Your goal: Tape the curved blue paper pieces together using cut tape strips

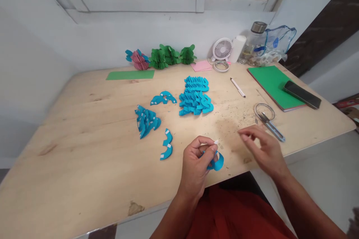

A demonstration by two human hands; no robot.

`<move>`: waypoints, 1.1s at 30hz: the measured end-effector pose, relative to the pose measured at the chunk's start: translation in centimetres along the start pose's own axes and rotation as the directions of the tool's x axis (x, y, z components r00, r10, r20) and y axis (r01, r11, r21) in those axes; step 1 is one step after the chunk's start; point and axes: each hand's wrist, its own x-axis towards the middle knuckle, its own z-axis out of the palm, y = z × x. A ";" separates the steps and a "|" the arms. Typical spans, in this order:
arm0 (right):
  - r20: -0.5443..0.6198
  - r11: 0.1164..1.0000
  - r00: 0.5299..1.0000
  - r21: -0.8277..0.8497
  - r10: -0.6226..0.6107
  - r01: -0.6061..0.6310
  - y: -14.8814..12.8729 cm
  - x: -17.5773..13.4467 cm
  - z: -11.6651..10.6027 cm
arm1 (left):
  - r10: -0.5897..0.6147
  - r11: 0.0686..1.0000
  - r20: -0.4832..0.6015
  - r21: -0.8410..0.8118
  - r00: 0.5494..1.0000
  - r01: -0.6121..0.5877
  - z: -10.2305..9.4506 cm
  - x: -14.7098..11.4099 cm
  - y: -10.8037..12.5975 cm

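Note:
My left hand [198,166] is closed on a curved blue paper cutout [218,162] near the table's front edge. A small white tab [216,142] stands up at its thumb and fingertip. Right of it my right hand [263,151] hovers with thumb and forefinger pinched together; whether anything is between them is too small to see. On the left lie a blue wavy cutout [167,147] with white tabs, an arched one [164,98] and a folded blue pile [147,120]. Two bunches of blue cutouts, the back one [196,83] and front one [195,102], lie beyond my hands.
Snips [270,125] and a tape roll [264,111] lie at right, near a pen [238,87], green folder [273,84] and phone [301,94]. Along the wall stand green paper shapes [169,55], a pink one [139,60], a fan [222,49] and a bottle [251,46].

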 end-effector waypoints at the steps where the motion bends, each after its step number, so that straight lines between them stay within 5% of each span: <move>1: 0.074 0.994 0.997 0.110 -0.006 -0.002 -1.6 0.1 0.7 | -0.003 1.000 0.005 0.016 1.000 0.003 0.0 -0.1 0.0; 4: 0.218 0.950 0.976 0.303 0.001 -0.069 -4.4 0.5 2.1 | -0.005 0.999 0.019 0.054 1.000 0.004 -0.1 -0.3 0.0; 9: 0.332 0.877 0.935 0.405 0.123 -0.259 -4.3 0.7 2.3 | 0.016 0.997 0.040 0.080 0.999 -0.019 0.1 -0.3 -0.3; 22: 0.304 0.818 0.931 0.471 0.202 -0.331 -2.2 0.5 1.0 | -0.090 0.988 0.041 0.128 0.995 0.084 2.7 0.1 -1.0; 29: 0.338 0.702 0.912 0.590 0.233 -0.399 -1.3 0.2 0.7 | -0.247 0.965 0.186 -0.036 0.951 0.258 3.0 0.4 -1.4; 33: 0.343 0.734 0.916 0.564 0.208 -0.378 -1.6 0.0 0.7 | -0.269 0.942 0.270 -0.125 0.925 0.310 2.9 0.4 -1.5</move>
